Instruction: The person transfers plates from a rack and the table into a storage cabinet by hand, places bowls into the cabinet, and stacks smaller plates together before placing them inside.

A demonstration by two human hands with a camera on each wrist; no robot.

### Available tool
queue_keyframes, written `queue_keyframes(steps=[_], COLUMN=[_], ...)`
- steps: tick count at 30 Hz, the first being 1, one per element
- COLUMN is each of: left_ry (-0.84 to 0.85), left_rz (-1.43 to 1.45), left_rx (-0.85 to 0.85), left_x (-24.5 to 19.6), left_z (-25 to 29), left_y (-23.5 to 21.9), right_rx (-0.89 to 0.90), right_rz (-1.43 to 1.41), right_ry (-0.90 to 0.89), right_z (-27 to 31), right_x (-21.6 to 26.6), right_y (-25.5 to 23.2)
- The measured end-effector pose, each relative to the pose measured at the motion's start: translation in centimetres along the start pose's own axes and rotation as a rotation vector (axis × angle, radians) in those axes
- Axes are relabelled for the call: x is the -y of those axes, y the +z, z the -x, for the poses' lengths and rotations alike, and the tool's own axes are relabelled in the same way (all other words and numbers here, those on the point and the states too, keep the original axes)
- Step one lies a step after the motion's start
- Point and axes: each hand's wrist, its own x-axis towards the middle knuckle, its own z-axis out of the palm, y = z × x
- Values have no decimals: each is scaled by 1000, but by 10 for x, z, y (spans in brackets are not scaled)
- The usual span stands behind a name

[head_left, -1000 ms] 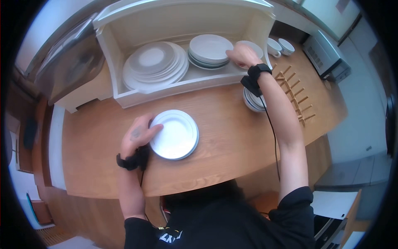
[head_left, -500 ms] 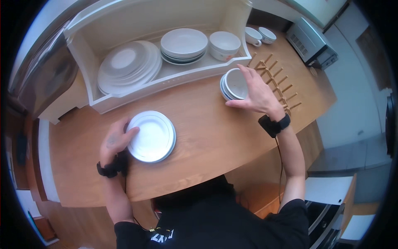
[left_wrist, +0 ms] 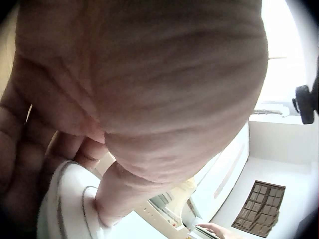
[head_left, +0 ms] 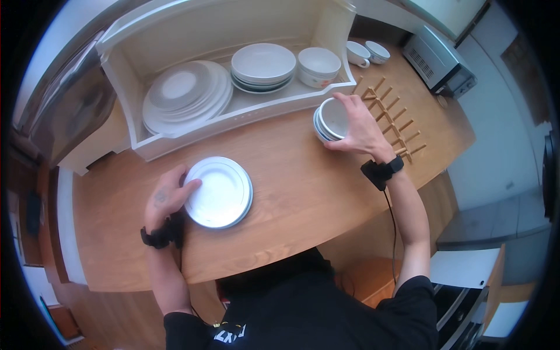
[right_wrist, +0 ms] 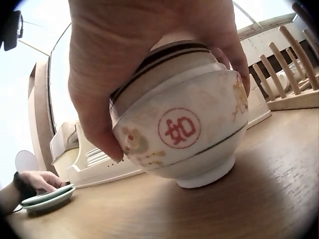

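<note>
My left hand [head_left: 169, 195] holds the left edge of a short stack of white plates [head_left: 220, 195] on the table, its thumb on the top rim. In the left wrist view that thumb presses the rim of a plate [left_wrist: 75, 199]. My right hand [head_left: 364, 131] grips a stack of bowls [head_left: 334, 118] from the right, thumb at the near side and fingers at the far side. The right wrist view shows the lower bowl [right_wrist: 184, 132], patterned with a red character in a circle, its foot close over the wood. A dark-banded bowl [right_wrist: 172, 64] sits inside it.
Behind stands a cream dish rack [head_left: 233, 118] with large plates [head_left: 181, 87], shallow bowls [head_left: 262, 61] and deeper bowls [head_left: 319, 63]. A wooden peg rack [head_left: 389, 111] lies right of my right hand. Beyond it are cups [head_left: 357, 53] and a microwave oven [head_left: 437, 61].
My right hand has come down from the bowls in the rack to the bowl stack on the table and taken hold of it. My left hand stays at the plates.
</note>
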Motion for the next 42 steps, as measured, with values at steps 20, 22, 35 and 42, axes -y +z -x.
queue_keyframes(steps=[20, 22, 35, 42], left_ry=[21, 16, 12, 62], left_rz=[-15, -8, -15, 5], left_rx=[11, 14, 0, -13], left_x=[4, 1, 5, 0], left_z=[-3, -3, -3, 0], left_y=[0, 0, 2, -1], right_rx=[-70, -57, 85, -240], right_rz=[226, 243, 276, 485], right_ry=[217, 224, 214, -5], right_z=[-176, -178, -178, -175], right_x=[-28, -34, -33, -48], right_y=[-13, -7, -13, 11])
